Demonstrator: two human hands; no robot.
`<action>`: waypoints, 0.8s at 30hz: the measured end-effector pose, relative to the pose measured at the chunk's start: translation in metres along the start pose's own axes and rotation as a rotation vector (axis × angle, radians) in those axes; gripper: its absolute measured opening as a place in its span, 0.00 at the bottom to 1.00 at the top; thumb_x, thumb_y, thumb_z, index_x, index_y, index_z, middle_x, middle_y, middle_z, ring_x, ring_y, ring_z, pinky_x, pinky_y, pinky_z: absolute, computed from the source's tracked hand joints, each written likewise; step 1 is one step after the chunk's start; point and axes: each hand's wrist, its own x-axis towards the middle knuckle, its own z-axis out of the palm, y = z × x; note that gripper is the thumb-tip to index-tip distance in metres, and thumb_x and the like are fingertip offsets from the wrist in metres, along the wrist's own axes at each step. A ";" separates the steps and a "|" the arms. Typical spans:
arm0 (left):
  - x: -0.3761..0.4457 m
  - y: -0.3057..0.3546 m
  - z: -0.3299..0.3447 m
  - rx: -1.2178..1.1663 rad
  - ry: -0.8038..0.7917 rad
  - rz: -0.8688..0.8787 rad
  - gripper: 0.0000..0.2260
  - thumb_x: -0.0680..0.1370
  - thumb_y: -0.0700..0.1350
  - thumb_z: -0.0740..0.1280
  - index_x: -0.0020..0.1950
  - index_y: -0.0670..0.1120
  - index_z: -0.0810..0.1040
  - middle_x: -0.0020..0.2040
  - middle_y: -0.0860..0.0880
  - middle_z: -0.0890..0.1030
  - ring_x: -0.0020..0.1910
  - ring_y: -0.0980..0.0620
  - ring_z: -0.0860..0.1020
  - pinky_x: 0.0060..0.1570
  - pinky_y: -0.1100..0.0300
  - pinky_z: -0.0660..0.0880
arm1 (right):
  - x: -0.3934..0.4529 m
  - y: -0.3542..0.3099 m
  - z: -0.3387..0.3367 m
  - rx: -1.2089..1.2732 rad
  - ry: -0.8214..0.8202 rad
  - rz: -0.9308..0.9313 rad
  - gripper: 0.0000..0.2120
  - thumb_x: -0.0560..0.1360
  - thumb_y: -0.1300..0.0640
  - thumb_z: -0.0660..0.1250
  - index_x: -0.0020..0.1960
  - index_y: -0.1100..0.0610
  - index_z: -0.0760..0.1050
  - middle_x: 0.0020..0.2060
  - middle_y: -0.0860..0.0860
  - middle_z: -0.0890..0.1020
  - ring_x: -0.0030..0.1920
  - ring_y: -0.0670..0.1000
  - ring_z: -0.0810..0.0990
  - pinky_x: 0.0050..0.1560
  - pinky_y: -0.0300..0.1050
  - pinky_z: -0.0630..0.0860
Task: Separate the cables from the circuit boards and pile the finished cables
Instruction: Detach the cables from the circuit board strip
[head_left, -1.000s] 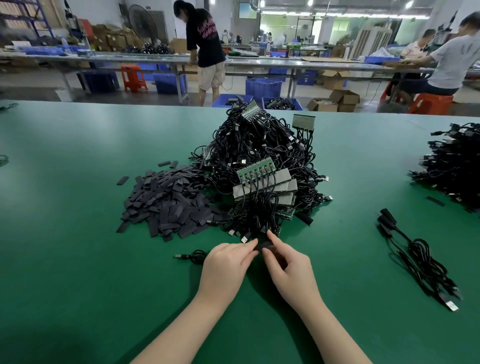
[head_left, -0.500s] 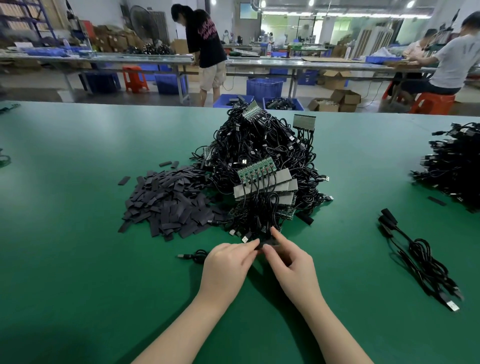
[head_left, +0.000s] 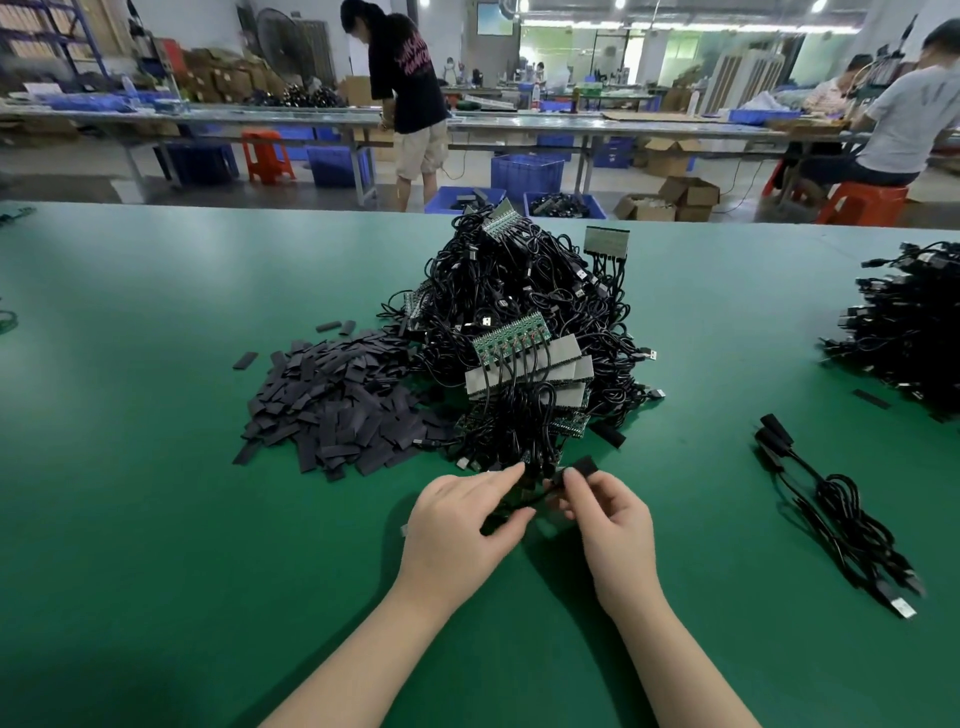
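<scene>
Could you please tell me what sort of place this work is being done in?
Most likely an electronics assembly workshop: a heap of cables and circuit boards on a long green table, blue bins and other workers behind.

The right hand (head_left: 610, 519) now pinches a black plug (head_left: 581, 466) lifted clear of the pile's near edge — the left hand (head_left: 467, 525) has curled, fingers bent over the cable (head_left: 524, 501).
</scene>
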 end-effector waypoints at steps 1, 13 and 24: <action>0.000 0.001 -0.001 0.017 -0.013 -0.036 0.16 0.72 0.51 0.72 0.59 0.49 0.83 0.53 0.56 0.84 0.51 0.60 0.80 0.54 0.62 0.72 | 0.001 0.000 -0.001 0.059 0.040 0.015 0.10 0.79 0.58 0.68 0.39 0.55 0.80 0.34 0.49 0.85 0.35 0.42 0.81 0.37 0.32 0.75; 0.001 0.002 0.002 0.042 -0.211 -0.054 0.05 0.78 0.45 0.68 0.49 0.49 0.84 0.43 0.56 0.83 0.43 0.55 0.80 0.43 0.57 0.76 | -0.007 -0.001 0.005 -0.193 -0.083 -0.048 0.09 0.80 0.57 0.66 0.45 0.49 0.84 0.40 0.45 0.87 0.42 0.44 0.84 0.45 0.35 0.78; 0.001 0.008 -0.007 -0.080 -0.063 -0.190 0.18 0.81 0.52 0.55 0.66 0.49 0.76 0.54 0.58 0.81 0.53 0.61 0.77 0.52 0.64 0.73 | 0.013 -0.078 -0.048 -0.359 0.326 -0.297 0.11 0.82 0.51 0.63 0.42 0.50 0.76 0.27 0.44 0.77 0.28 0.47 0.76 0.27 0.44 0.73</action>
